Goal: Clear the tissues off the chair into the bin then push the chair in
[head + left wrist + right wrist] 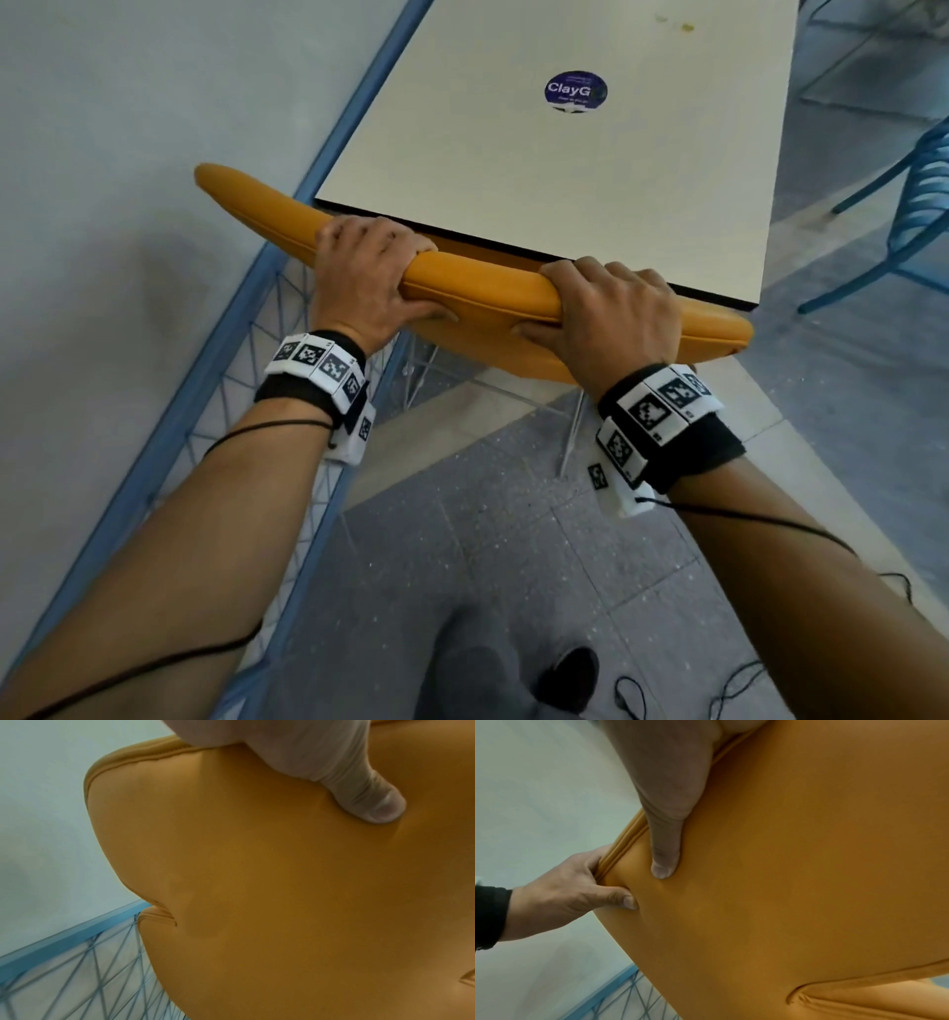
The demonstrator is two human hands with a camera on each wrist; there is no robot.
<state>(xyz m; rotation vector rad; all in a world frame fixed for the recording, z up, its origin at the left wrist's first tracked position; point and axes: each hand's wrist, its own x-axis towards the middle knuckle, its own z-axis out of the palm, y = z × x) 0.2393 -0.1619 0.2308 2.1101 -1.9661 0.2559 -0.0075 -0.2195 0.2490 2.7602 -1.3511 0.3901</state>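
Note:
The padded orange chair back [482,285] stands against the near edge of the cream table [590,169], its seat hidden under the tabletop. My left hand [367,275] grips the top of the backrest left of centre, fingers over the front, thumb [372,801] pressing the rear padding [282,902]. My right hand [611,308] grips the top further right, its thumb [664,862] dug into the rear of the chair back [808,882]. The left hand [564,894] also shows in the right wrist view. No tissues or bin are in view.
A blue wire-mesh rail [246,329] runs along the pale wall at the left, close beside the chair. A blue metal chair [914,195] stands right of the table. A round sticker [576,91] lies on the tabletop. My shoe [567,678] is on the speckled floor behind the chair.

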